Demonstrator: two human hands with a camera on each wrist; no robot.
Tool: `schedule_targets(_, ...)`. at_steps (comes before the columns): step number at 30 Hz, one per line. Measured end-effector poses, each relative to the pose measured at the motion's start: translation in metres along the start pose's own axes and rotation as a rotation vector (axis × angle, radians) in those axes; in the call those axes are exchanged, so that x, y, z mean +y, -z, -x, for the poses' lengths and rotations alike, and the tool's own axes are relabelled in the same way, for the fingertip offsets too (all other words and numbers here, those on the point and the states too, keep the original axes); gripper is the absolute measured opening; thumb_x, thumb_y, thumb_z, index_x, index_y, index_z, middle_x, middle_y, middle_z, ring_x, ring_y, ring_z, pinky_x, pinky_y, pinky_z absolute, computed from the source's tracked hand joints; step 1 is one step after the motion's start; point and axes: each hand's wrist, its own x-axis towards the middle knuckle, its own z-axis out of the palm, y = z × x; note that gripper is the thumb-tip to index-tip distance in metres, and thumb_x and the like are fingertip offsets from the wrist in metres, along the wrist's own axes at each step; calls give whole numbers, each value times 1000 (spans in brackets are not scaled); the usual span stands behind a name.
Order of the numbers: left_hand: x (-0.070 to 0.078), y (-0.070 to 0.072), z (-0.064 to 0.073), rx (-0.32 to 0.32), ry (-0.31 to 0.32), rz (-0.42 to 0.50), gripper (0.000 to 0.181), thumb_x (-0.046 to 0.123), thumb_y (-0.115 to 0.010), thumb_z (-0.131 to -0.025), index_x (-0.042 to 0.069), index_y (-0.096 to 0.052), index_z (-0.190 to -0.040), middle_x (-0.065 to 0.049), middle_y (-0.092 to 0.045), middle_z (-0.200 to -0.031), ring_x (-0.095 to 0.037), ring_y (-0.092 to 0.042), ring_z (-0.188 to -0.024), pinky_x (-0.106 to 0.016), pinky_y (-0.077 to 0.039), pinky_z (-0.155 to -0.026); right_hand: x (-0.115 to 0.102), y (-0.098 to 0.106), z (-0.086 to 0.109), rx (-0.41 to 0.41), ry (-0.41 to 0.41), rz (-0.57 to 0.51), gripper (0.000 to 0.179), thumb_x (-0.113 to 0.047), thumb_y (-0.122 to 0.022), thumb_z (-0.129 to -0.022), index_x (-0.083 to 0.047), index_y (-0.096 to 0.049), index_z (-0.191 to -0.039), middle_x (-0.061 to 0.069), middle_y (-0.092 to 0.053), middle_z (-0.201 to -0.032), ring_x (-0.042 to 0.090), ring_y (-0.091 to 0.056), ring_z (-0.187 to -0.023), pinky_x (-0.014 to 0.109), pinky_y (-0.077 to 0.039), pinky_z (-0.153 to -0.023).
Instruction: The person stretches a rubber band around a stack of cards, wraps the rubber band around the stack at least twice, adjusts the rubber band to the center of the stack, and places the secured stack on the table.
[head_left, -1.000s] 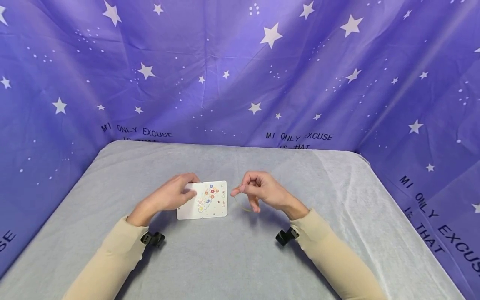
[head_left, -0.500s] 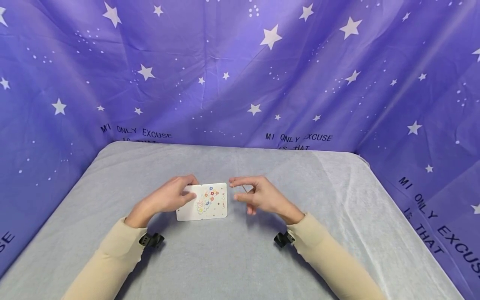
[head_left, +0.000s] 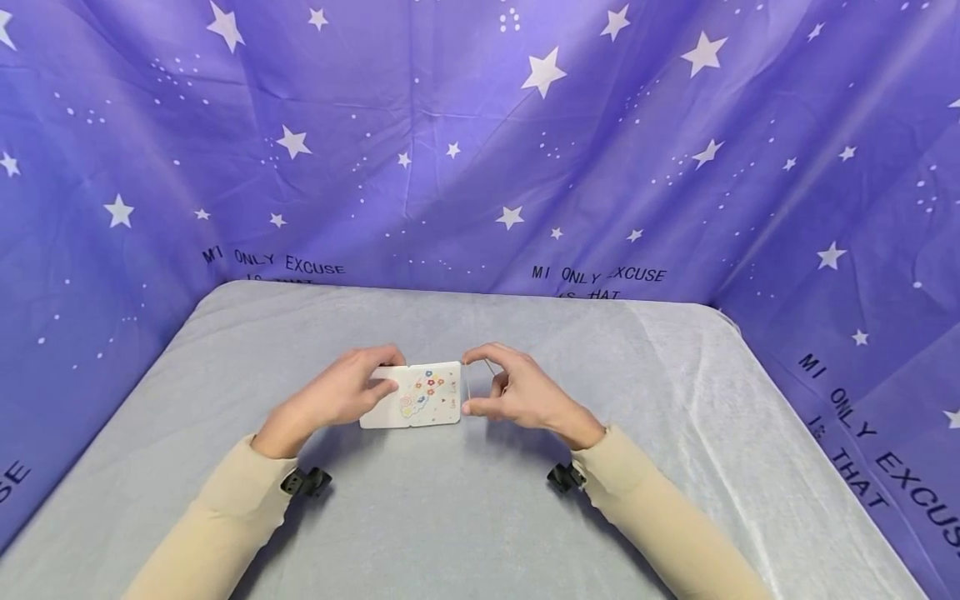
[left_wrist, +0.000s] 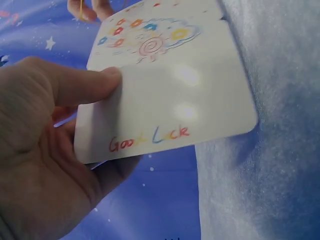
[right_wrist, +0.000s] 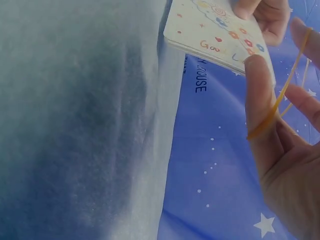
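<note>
A small stack of white cards has a colourful flower-and-sun drawing and "Good Luck" lettering. My left hand grips its left part, thumb on top and fingers underneath; the left wrist view shows the held cards tilted. Layered edges and a notch midway along the long side are visible. Close to the right end, my right hand spreads thumb and fingers apart. A yellow rubber band is looped around the thumb and stretched across to the fingers. In the right wrist view, the thumb tip overlaps the stack's corner.
A grey cloth covers the table beneath both hands. Purple curtains with white stars and black lettering stand behind it and along both sides. Black wrist cameras sit at the beige cuffs.
My right hand has gone from fingers drawn together to thumb and fingers spread, stretching the band near the cards' right end. The left hand keeps its grip; the cards have shifted slightly right and tilted.
</note>
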Motion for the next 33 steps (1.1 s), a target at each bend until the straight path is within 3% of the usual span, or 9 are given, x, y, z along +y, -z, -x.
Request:
schedule_targets(4, 3, -2, -1, 56, -52, -24, 20, 1, -68, -84, 14, -61, -97, 0, -70, -95, -23, -66, -90, -44, -51, -81, 1, 0, -1, 23, 15, 32, 62, -21, -86, -70, -18, -56, -124, -3, -53, -128, 15, -58, -51, 33, -49, -45)
schedule_targets(11, 6, -4, -2, 110, -69, -8, 22, 0, -69, -83, 14, -59, -97, 0, -69, -95, -22, -66, -90, -42, -51, -80, -38, 4, 7, 35, -13, 24, 61, -6, -82, -72, -5, -53, -126, 7, -54, -128, 14, -56, -51, 29, -48, -45)
schedule_targets(23, 17, -12, -3, 200, -192, -127, 28, -5, -70, -79, 14, -58, -96, 2, -66, -92, -15, -64, -83, -34, -52, -71, -39, -1, 8, 79, 62, 44, 65, -6, -82, -72, -6, -51, -129, 9, -53, -129, 22, -62, -54, 30, -50, -48)
schedule_targets(33, 25, -14, -3, 266, -259, -115, 27, -7, -69, -80, 12, -59, -97, 3, -65, -91, -11, -58, -76, -31, -50, -65, -40, -5, 8, 82, 87, 35, 57, -4, -81, -72, -5, -53, -122, 13, -56, -122, 25, -62, -54, 30, -50, -46)
